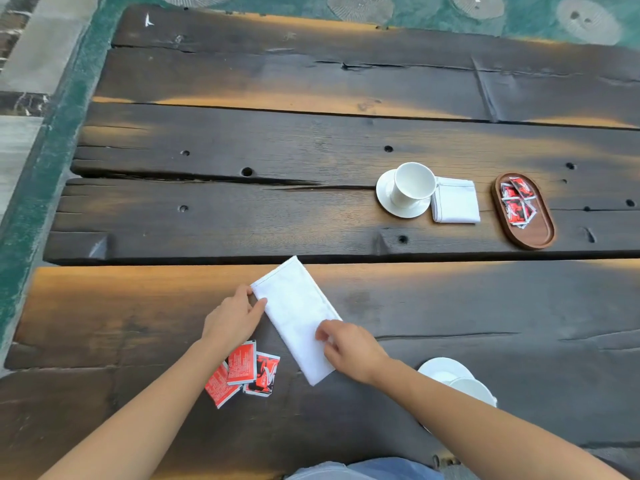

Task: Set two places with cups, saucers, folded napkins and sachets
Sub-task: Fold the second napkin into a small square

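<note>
A white napkin (298, 313), folded into a long strip, lies slantwise on the near plank. My left hand (235, 317) pinches its far left corner. My right hand (349, 348) presses on its near right edge. Three red sachets (242, 374) lie under my left forearm. A white cup on a saucer (453, 377) stands at the near right, partly hidden by my right forearm. Farther off, another white cup (412, 183) sits on a saucer (384, 195) with a folded napkin (455, 204) touching its right side.
An oval wooden tray (530, 233) with several red sachets (517, 202) lies right of the far napkin. The dark plank table (242, 140) has gaps and holes. Its left edge borders green flooring (52, 140).
</note>
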`<state>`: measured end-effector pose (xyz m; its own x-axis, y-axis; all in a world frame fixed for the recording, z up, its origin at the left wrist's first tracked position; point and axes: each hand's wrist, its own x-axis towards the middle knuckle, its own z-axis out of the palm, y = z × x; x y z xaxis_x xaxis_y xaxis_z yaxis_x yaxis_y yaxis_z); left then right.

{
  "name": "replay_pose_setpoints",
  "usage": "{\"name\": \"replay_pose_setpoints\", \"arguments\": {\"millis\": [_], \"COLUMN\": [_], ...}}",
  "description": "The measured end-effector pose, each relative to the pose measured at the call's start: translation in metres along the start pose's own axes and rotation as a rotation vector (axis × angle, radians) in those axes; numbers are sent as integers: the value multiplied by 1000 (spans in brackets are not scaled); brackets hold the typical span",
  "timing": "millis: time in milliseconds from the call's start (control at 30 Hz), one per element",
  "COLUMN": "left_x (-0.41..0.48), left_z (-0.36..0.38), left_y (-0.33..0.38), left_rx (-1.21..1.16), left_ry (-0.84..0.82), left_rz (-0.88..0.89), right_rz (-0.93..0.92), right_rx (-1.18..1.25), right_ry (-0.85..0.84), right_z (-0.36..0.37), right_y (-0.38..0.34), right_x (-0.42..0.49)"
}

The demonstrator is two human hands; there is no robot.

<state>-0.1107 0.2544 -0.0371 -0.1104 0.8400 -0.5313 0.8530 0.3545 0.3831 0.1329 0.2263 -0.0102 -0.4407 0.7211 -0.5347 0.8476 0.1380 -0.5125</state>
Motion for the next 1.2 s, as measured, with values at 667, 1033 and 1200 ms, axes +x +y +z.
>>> {"name": "replay_pose_setpoints", "arguments": {"millis": [667, 1033, 1200], "left_x": [6, -10, -26], "left_z": [-17, -115, -130], "left_y": [66, 108, 109], "left_rx": [-1069, -931, -713], "left_ry": [-198, -178, -54], "left_rz": [-159, 447, 648], "right_rz": [207, -45, -94], "right_rx": [713, 855, 507], "right_ry": [318, 333, 444], "right_z": [-26, -129, -135], "right_y": [-2, -45, -45], "right_x": [63, 64, 58]}}
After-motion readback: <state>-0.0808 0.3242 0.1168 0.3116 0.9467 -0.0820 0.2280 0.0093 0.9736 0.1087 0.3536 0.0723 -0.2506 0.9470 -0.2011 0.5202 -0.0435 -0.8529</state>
